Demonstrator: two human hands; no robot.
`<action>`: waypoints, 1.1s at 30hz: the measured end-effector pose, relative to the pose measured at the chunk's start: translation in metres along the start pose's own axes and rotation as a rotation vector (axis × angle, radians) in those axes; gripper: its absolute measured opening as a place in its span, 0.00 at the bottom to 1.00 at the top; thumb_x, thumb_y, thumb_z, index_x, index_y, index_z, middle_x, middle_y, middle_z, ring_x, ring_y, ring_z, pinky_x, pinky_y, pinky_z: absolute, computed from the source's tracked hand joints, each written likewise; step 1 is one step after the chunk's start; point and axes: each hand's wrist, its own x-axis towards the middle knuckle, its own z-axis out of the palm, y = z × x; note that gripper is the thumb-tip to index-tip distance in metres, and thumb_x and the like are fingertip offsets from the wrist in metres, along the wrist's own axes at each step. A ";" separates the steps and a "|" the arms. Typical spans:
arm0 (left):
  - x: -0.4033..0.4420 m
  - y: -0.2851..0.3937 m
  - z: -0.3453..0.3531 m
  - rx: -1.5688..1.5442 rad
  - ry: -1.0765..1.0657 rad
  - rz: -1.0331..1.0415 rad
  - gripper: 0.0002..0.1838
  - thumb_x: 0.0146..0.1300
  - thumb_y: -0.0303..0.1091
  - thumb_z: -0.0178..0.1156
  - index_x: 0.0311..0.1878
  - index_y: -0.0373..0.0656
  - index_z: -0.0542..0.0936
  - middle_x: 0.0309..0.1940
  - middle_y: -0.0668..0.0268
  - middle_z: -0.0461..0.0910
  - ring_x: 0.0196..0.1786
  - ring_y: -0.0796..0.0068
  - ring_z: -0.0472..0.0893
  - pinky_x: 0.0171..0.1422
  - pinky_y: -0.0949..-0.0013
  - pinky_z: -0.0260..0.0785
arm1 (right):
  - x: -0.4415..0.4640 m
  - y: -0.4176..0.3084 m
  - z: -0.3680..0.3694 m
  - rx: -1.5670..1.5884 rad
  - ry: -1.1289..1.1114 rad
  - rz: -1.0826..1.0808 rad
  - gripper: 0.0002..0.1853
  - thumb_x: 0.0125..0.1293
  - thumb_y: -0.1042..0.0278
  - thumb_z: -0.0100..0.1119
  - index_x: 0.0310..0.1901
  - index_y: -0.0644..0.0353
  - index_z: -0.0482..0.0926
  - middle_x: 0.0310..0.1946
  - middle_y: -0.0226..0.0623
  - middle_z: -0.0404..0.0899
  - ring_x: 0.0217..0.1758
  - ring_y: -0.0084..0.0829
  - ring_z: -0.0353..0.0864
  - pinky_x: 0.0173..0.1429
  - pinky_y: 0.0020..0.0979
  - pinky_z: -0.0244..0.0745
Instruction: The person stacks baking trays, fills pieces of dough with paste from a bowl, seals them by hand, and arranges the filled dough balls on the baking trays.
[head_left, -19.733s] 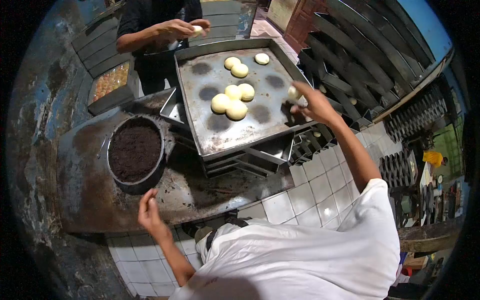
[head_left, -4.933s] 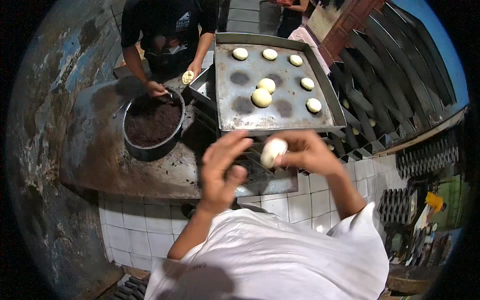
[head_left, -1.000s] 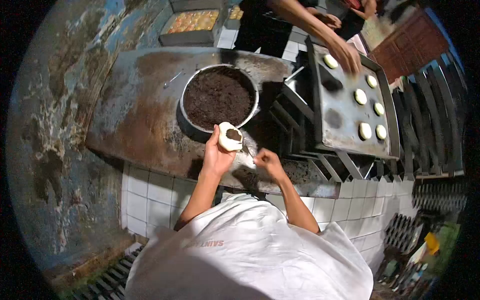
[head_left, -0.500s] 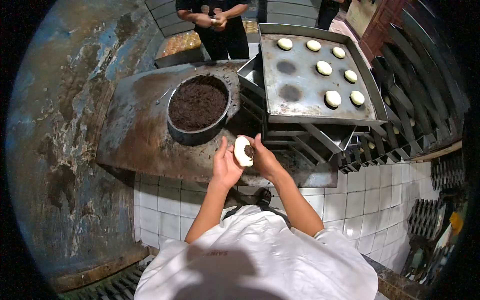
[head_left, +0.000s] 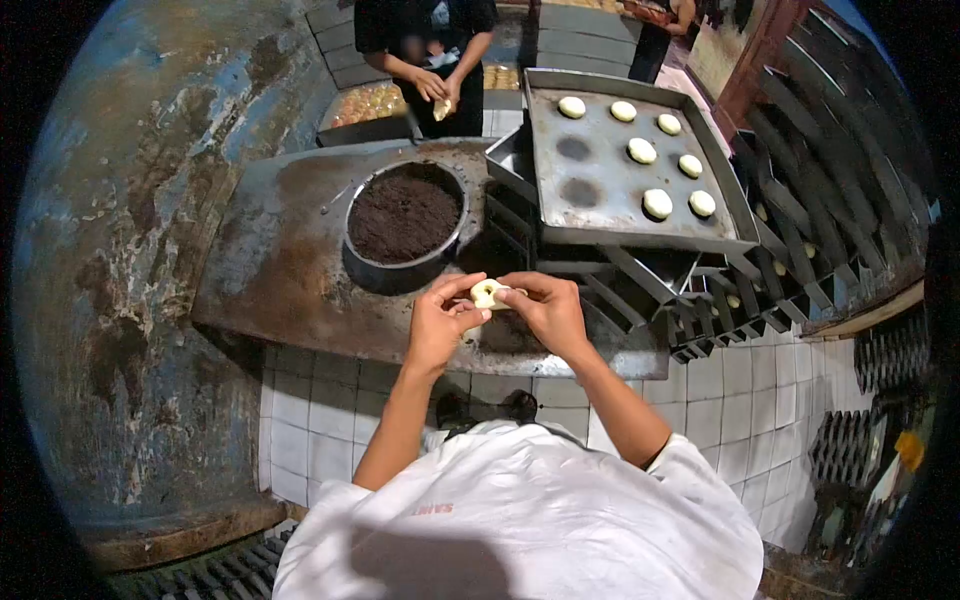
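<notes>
Between my two hands is a piece of pale dough point(head_left: 486, 292), its edges gathered up around a small dark opening at the top. My left hand point(head_left: 441, 318) pinches the dough from the left with thumb and fingers. From the right, my right hand point(head_left: 545, 308) grips it, thumb pressed near the opening. Just beyond my hands, a round metal pot point(head_left: 398, 278) holds dark crumbly filling point(head_left: 408, 212). At the right, a large metal tray point(head_left: 600, 222) carries several round dough pieces, including one dough ball point(head_left: 657, 204) at its near side.
The pot stands on a worn metal table point(head_left: 270, 270). More trays point(head_left: 640, 280) are stacked under the top one, with slanted dark racks point(head_left: 800, 220) to the right. A co-worker point(head_left: 435, 70) across the table handles dough. A stained wall point(head_left: 120, 250) borders the left.
The dough lay open across my left palm with dark filling showing; now its edges are drawn up around the filling and both hands pinch it. The co-worker's hands have moved lower.
</notes>
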 end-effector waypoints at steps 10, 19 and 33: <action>-0.005 0.014 -0.027 -0.498 0.218 0.275 0.26 0.80 0.47 0.51 0.64 0.32 0.77 0.62 0.50 0.81 0.62 0.66 0.80 0.70 0.63 0.69 | -0.003 -0.060 0.072 0.017 0.081 -0.083 0.14 0.64 0.71 0.70 0.50 0.64 0.87 0.41 0.46 0.88 0.39 0.31 0.88 0.45 0.30 0.80; -0.022 0.046 -0.061 -0.473 -0.130 0.276 0.30 0.64 0.23 0.55 0.71 0.31 0.70 0.69 0.46 0.74 0.72 0.60 0.73 0.78 0.59 0.62 | -0.003 -0.079 0.107 0.535 0.157 0.141 0.06 0.62 0.73 0.71 0.38 0.66 0.85 0.43 0.38 0.86 0.44 0.24 0.83 0.46 0.29 0.78; -0.015 0.056 -0.102 -0.422 -0.305 0.393 0.15 0.76 0.34 0.53 0.55 0.35 0.83 0.66 0.47 0.76 0.70 0.61 0.75 0.67 0.64 0.72 | -0.002 -0.126 0.150 -0.211 0.537 -0.266 0.10 0.55 0.76 0.72 0.40 0.61 0.86 0.41 0.40 0.78 0.42 0.39 0.79 0.45 0.36 0.75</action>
